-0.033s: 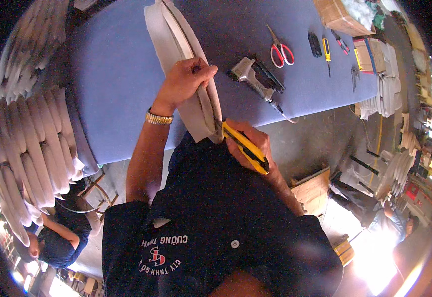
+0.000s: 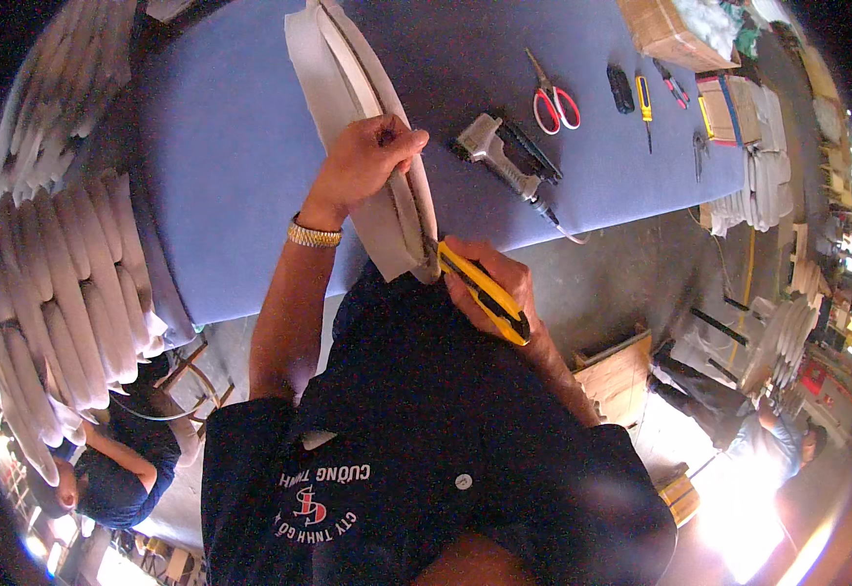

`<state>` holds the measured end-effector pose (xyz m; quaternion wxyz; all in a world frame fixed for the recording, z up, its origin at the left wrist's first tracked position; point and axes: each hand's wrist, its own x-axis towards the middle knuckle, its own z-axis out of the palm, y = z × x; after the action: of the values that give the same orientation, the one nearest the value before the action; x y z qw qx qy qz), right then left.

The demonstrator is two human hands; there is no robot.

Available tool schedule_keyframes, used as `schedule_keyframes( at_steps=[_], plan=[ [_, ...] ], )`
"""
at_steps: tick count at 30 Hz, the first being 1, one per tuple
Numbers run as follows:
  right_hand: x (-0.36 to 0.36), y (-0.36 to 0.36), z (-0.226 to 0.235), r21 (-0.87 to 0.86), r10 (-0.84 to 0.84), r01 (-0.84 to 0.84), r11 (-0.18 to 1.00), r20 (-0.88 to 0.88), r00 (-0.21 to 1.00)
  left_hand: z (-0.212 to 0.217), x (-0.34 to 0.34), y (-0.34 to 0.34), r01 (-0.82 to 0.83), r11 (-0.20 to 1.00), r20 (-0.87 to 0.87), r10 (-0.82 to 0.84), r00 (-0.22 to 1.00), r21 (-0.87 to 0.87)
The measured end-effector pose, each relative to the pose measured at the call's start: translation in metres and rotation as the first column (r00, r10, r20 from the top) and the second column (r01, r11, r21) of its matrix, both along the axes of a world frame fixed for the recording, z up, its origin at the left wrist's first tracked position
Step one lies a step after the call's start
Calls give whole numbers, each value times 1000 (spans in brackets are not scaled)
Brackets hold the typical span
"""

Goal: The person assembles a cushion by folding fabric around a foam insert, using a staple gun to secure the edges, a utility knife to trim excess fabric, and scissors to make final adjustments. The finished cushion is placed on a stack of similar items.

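Pale fabric-covered strip (image 2: pixel 379 227) lay lengthwise over the blue table (image 2: pixel 231 195), near end reaching past the edge against the dark shirt (image 2: pixel 416 391); left hand (image 2: pixel 365 166) curled over its middle, thumb pressed to bent fingers, right hand (image 2: pixel 496 278) with fingers wrapped around the yellow utility knife (image 2: pixel 485 293) at that end. Judged risks: poorly supported end could shift, skidding the blade into fabric or shirt; an upward slip could reach the left hand.

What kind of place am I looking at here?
Probably an upholstery workshop: what looks like a staple gun lies near scissors on a blue table, with rows of pale, padded-looking pieces at its left.
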<state>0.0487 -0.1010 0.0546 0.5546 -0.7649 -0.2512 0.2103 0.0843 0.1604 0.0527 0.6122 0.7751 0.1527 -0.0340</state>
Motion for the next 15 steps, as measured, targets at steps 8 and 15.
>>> schedule_keyframes(
  at_steps=[8, 15],
  plan=[
    [5, 1, -2, -21, 49, -48, 999, 60, 997, -5, -6, 2, -68, 995, -14, 67, 998, -67],
    [10, 4, -9, -29, 43, -38, 999, 228, 973, 27, -44, -30, 307, 882, 113, -286, 952, -358]
  ],
)
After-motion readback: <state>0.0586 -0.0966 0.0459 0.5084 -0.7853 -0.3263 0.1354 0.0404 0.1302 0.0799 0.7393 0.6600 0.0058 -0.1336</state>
